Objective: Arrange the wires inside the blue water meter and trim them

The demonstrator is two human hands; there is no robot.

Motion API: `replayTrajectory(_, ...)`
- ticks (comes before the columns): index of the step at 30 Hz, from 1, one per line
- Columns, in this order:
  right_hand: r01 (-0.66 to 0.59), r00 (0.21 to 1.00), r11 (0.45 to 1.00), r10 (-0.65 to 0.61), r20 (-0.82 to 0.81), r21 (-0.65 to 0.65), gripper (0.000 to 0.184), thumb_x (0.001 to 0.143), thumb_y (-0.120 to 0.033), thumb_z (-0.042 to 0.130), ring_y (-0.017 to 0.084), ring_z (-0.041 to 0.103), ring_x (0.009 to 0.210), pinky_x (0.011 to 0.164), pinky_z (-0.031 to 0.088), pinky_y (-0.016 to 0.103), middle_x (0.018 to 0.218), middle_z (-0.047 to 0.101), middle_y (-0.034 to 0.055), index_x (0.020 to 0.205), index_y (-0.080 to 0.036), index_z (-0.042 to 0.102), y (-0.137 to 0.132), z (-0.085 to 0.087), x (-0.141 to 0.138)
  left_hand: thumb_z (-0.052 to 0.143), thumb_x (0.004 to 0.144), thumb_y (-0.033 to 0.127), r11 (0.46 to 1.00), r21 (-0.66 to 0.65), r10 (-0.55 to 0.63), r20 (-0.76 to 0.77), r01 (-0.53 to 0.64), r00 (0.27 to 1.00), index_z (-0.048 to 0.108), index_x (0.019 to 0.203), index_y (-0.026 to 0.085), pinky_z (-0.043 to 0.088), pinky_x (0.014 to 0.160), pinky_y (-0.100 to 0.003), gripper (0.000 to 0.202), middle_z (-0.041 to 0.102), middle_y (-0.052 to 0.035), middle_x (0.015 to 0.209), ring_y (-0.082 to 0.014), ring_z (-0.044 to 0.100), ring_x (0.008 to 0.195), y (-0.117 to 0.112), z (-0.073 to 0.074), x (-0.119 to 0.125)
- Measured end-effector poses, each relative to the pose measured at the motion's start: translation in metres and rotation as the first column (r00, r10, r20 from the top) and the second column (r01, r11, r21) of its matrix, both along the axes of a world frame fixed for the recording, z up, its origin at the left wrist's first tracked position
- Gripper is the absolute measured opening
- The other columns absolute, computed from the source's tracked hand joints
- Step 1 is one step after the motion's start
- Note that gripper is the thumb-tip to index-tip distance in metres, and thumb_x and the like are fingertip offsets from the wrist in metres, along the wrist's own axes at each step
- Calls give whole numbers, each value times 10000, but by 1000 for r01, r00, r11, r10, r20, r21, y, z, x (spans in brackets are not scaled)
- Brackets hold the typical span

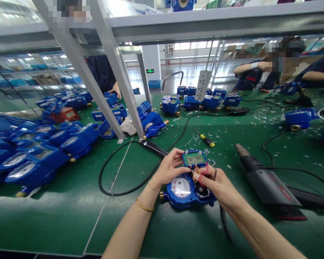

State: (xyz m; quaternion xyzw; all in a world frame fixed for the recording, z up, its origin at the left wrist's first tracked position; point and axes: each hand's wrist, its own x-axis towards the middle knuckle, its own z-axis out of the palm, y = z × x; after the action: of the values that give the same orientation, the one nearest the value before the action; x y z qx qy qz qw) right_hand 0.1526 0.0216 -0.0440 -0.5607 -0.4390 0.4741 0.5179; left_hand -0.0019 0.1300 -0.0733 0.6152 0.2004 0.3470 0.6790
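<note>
A blue water meter (pixel 175 202) with a round white dial lies on the green bench in front of me, its side housing uncovered. Above that housing, my left hand (pixel 170 166) grips the left edge of a display module (pixel 194 159), a blue case with a lit-up LCD on a green board. My right hand (pixel 218 184) pinches thin red and yellow wires (pixel 201 177) just below the module; the fingertips partly hide what they hold. The wires run between module and meter. A black cable passes under my right wrist.
A heat gun (pixel 272 187) lies at right, a yellow-black screwdriver (pixel 206 139) beyond the module. Many blue meters (pixel 37 162) crowd the left. A metal shelf post (pixel 121 72) and a hanging power strip (pixel 203 85) stand ahead. Co-workers sit across the bench.
</note>
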Motion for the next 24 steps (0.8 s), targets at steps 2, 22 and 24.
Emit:
replayTrajectory(2,-8,1000,1000,8,-6,-3,463,638,-582,778,109,421,602,559,350,250,666,561,27,591,-145,633,0,0,0,893,662,294,1000,-11,-6,3,6,1000,532,1041,181,500,961,-361,536,659,-72,1098,-224,659,1059,0,0,0)
replayTrajectory(22,239,656,906,-416,630,348,452,856,-492,564,264,619,1038,897,492,420,1156,652,112,1173,-171,588,0,12,26,826,666,530,983,-85,143,-191,-162,971,568,932,142,541,778,-312,536,730,-57,847,-169,694,767,5,-5,11)
replayTrajectory(24,73,561,929,-338,755,362,433,843,-428,595,289,612,1078,921,480,437,1174,664,102,1194,-178,622,8,12,24,840,651,504,985,-52,148,-212,-162,966,580,947,138,552,778,-322,538,738,-70,860,-179,702,773,6,-1,14)
